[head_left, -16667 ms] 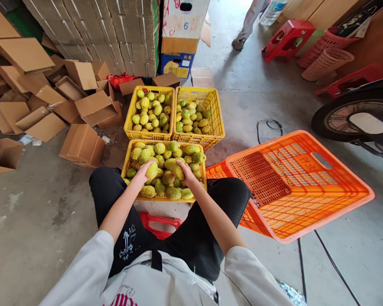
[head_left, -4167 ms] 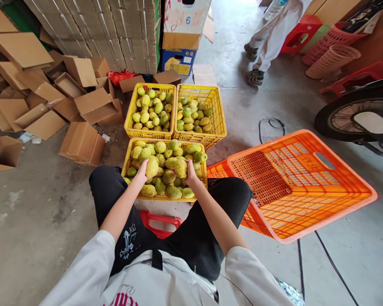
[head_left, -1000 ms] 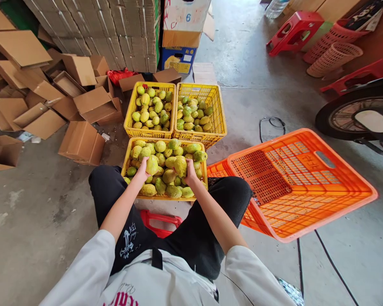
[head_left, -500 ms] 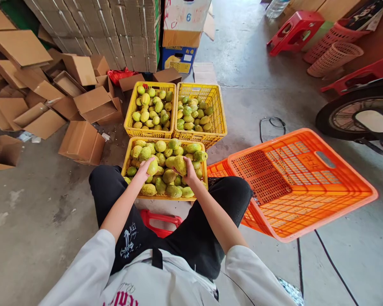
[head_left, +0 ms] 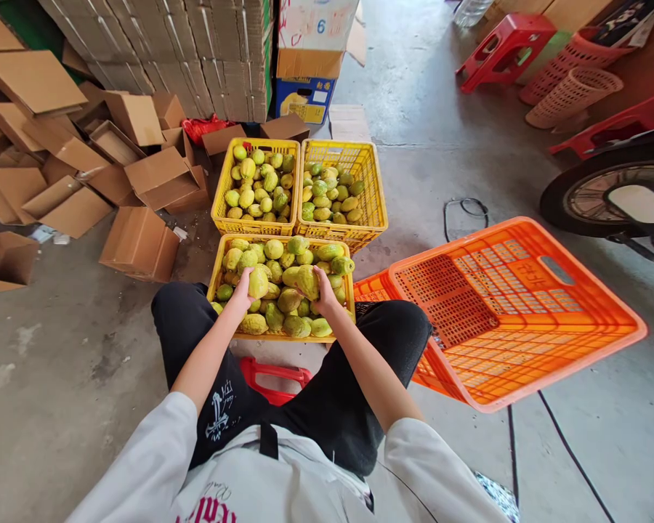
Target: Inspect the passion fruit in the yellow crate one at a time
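Observation:
Both hands are over the near yellow crate [head_left: 214, 280], which is heaped with oblong yellow-green fruit. My left hand [head_left: 243, 288] is closed around a rounded yellow-green fruit [head_left: 258, 283], thumb along its upper side. A larger, pear-shaped yellow-green fruit [head_left: 307, 282] is held by my right hand [head_left: 325, 290], its narrow end pointing left. Most of my fingers are hidden beneath the fruits. The crate sits just beyond my knees, with other fruits close around both hands.
Behind stand two more yellow crates, the left one [head_left: 216, 196] and the right one [head_left: 380, 192], both holding fruit. An orange crate [head_left: 567, 319] lies tilted at my right. Cardboard boxes [head_left: 139, 243] crowd the left; a motorcycle wheel [head_left: 583, 192] and red stool [head_left: 506, 51] are right.
My left hand and its fruit have shifted very slightly left. My right hand keeps its fruit in nearly the same place.

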### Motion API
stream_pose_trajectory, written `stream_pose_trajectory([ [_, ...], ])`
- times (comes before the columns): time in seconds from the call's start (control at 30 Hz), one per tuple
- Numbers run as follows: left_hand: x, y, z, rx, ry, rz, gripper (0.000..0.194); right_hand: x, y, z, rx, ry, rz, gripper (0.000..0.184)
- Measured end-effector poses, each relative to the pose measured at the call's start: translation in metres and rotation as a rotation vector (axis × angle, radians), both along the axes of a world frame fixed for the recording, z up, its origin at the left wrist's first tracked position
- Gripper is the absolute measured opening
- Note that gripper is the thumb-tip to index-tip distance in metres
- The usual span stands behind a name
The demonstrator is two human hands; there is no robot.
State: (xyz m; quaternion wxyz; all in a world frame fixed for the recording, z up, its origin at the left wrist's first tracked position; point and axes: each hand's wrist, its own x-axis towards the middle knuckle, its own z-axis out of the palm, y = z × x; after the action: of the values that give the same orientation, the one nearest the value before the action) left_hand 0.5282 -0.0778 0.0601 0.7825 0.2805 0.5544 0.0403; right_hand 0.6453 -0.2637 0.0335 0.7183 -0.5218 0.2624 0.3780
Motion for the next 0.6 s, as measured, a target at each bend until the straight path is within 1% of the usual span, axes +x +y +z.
stream_pose_trajectory([
  [0.1,0.0001,-0.0005,0.0028,0.032,0.078,0.017,0.049,0.0009,-0.0023,-0.0011,0.050,-0.025,0.031,0.028],
  [0.2,0.0011,-0.0031,0.0054,0.073,0.058,0.001,0.041,0.0016,-0.0035,-0.0021,0.065,-0.037,0.053,0.028],
  [0.3,0.0018,-0.0062,0.0053,0.091,0.036,-0.021,0.044,0.0021,-0.0042,-0.0019,0.041,-0.026,0.059,0.026],
  [0.43,0.0014,-0.0067,0.0020,0.075,0.044,-0.018,0.052,0.0012,-0.0038,0.0016,0.059,-0.001,0.059,0.020],
  [0.5,0.0009,-0.0052,-0.0003,0.080,0.047,0.003,0.051,0.0006,-0.0033,0.0038,0.065,0.019,0.067,0.020],
  [0.6,0.0003,-0.0029,-0.0035,0.108,0.047,0.006,0.041,0.0003,-0.0034,0.0065,0.063,0.041,0.076,0.026],
])
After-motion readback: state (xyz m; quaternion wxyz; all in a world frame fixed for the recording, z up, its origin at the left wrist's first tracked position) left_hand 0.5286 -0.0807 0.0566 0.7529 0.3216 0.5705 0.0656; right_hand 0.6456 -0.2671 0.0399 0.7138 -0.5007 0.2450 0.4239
